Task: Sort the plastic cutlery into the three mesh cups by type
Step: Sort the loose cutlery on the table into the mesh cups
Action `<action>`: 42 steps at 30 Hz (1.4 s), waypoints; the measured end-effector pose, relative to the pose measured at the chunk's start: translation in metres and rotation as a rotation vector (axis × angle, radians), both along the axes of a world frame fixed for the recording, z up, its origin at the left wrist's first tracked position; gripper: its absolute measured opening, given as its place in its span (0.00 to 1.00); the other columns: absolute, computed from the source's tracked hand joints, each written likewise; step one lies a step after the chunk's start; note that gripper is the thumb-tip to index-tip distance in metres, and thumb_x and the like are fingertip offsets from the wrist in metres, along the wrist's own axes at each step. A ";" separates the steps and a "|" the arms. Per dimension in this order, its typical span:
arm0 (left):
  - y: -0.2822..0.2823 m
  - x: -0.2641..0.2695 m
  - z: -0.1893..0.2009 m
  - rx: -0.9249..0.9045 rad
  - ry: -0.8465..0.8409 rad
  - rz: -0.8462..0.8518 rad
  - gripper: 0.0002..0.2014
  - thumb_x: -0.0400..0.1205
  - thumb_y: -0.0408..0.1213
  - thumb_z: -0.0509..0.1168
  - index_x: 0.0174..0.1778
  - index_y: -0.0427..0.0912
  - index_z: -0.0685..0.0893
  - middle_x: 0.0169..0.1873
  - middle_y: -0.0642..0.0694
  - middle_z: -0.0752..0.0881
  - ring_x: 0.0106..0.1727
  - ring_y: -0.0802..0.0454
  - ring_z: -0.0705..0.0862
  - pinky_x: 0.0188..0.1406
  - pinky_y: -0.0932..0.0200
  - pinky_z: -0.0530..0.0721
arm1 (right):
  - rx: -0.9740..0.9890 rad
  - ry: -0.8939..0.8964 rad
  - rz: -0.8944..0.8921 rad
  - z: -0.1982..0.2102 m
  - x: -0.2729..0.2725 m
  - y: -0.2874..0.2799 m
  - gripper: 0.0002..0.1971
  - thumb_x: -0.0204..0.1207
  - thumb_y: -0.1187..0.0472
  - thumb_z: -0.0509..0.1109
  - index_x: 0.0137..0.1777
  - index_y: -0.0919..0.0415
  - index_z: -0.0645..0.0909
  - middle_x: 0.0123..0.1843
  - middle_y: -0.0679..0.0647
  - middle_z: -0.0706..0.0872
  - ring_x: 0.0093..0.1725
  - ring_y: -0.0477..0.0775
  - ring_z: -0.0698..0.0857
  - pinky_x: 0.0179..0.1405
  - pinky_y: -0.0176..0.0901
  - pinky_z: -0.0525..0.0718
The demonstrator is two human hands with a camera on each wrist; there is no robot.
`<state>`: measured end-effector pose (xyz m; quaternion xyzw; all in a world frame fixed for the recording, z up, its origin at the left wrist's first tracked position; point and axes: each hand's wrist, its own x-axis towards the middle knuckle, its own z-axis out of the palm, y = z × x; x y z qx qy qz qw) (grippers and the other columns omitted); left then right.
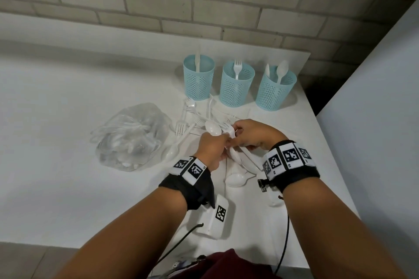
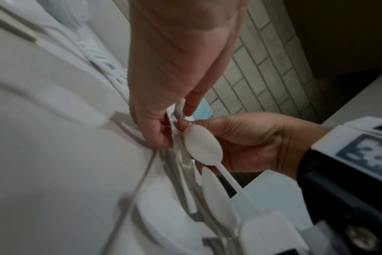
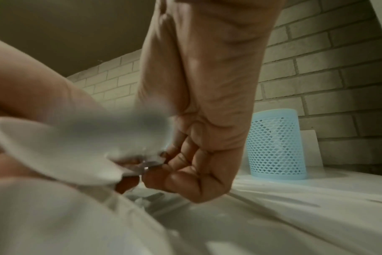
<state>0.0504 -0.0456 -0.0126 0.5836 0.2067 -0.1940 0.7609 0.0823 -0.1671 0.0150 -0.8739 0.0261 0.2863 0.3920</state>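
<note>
Three blue mesh cups stand at the back: the left cup [image 1: 198, 81] holds a knife, the middle cup [image 1: 237, 88] a fork, the right cup [image 1: 275, 90] spoons. Loose white cutlery [image 1: 192, 118] lies in front of them. My hands meet over the table's middle. My left hand [image 1: 224, 141] pinches the thin ends of a small bunch of white cutlery [image 2: 178, 110]. My right hand [image 1: 237, 135] curls its fingers round a white spoon [image 2: 202, 146], whose handle slants down below the hands. In the right wrist view the spoon bowl [image 3: 55, 150] is blurred beside my right hand [image 3: 164, 165].
A crumpled clear plastic bag [image 1: 131, 136] with more cutlery lies to the left. Another spoon [image 1: 235, 179] rests near my wrists. A white box with a black marker [image 1: 215, 217] sits at the near edge. The table [image 1: 56, 108] ends at the right, close to the right cup.
</note>
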 end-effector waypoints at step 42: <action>0.010 0.018 0.028 0.003 -0.317 -0.095 0.07 0.86 0.33 0.57 0.55 0.48 0.74 0.42 0.50 0.79 0.41 0.58 0.82 0.41 0.58 0.72 | 0.760 -0.257 -0.575 0.033 0.010 -0.023 0.14 0.84 0.58 0.59 0.56 0.68 0.81 0.35 0.52 0.76 0.32 0.46 0.72 0.32 0.35 0.74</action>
